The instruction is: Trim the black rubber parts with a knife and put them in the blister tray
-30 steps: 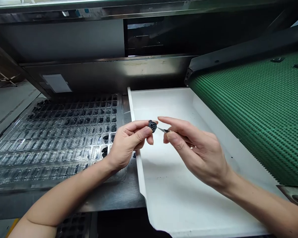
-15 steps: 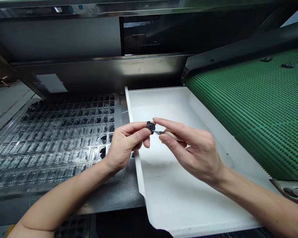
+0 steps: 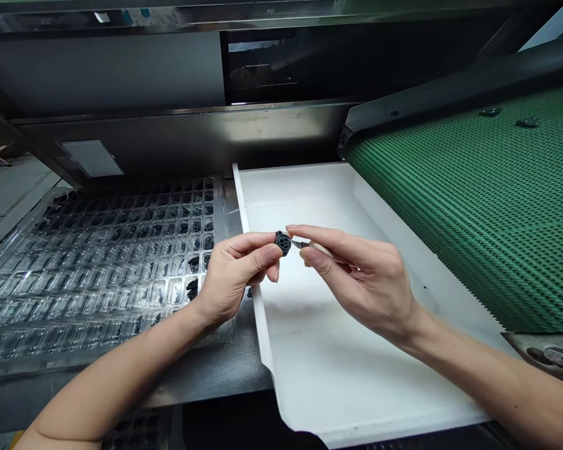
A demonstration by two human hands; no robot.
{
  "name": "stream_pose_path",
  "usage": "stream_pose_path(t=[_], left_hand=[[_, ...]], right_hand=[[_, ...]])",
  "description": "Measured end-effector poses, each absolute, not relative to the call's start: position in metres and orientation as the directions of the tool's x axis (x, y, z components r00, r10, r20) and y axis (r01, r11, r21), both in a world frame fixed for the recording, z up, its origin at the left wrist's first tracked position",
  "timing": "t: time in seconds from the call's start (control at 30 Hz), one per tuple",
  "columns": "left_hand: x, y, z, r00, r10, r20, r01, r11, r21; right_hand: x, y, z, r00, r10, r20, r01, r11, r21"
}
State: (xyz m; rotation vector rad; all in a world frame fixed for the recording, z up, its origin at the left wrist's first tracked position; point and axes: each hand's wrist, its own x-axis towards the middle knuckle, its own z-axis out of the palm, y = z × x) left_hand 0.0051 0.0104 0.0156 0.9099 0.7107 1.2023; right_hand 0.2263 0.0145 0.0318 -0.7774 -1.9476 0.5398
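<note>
My left hand pinches a small round black part between thumb and forefinger, over the left edge of a white tray. My right hand holds a thin metal-tipped tool whose tip touches the black part. Both hands hover above the tray, close together.
A clear plastic blister tray with many pockets lies at left, several pockets holding black parts. A green textured conveyor belt slopes along the right, with black parts far up on it. A metal housing stands behind.
Both hands have stayed together with the part and tool. The tool tip has closed in on the black part, which is turned slightly. The view has shifted a little.
</note>
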Motion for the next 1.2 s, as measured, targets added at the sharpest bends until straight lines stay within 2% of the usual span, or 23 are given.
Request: stream_pose_path(t=[0.17, 0.37, 0.63, 0.77, 0.93, 1.03, 1.1, 1.2], left_hand=[[0.005, 0.01, 0.016, 0.231, 0.973, 0.01, -0.477, 0.105, 0.872], [0.005, 0.012, 0.016, 0.237, 0.971, 0.018, -0.483, 0.102, 0.869], [0.006, 0.009, 0.025, 0.268, 0.963, 0.03, -0.466, 0.103, 0.879], [0.012, 0.003, 0.035, 0.264, 0.964, 0.029, -0.523, 0.117, 0.844], [0.023, -0.007, 0.041, 0.256, 0.967, -0.023, -0.571, 0.17, 0.803], [0.028, -0.013, 0.04, 0.244, 0.968, -0.064, -0.554, 0.193, 0.81], [0.03, -0.017, 0.038, 0.229, 0.971, -0.066, -0.524, 0.18, 0.832], [0.032, -0.021, 0.033, 0.213, 0.976, -0.048, -0.475, 0.146, 0.868]], right_hand=[[0.225, 0.014, 0.031, -0.343, 0.734, 0.586, 0.306, 0.677, -0.669], [0.225, 0.013, 0.03, -0.376, 0.698, 0.61, 0.289, 0.714, -0.638], [0.225, 0.012, 0.034, -0.334, 0.738, 0.585, 0.266, 0.67, -0.693], [0.224, 0.009, 0.031, -0.378, 0.67, 0.639, 0.273, 0.74, -0.615], [0.219, 0.004, 0.035, -0.489, 0.495, 0.718, 0.247, 0.868, -0.431], [0.218, 0.003, 0.037, -0.523, 0.446, 0.726, 0.29, 0.894, -0.341], [0.218, 0.004, 0.035, -0.524, 0.445, 0.726, 0.328, 0.892, -0.31], [0.219, 0.007, 0.031, -0.521, 0.476, 0.708, 0.354, 0.876, -0.329]])
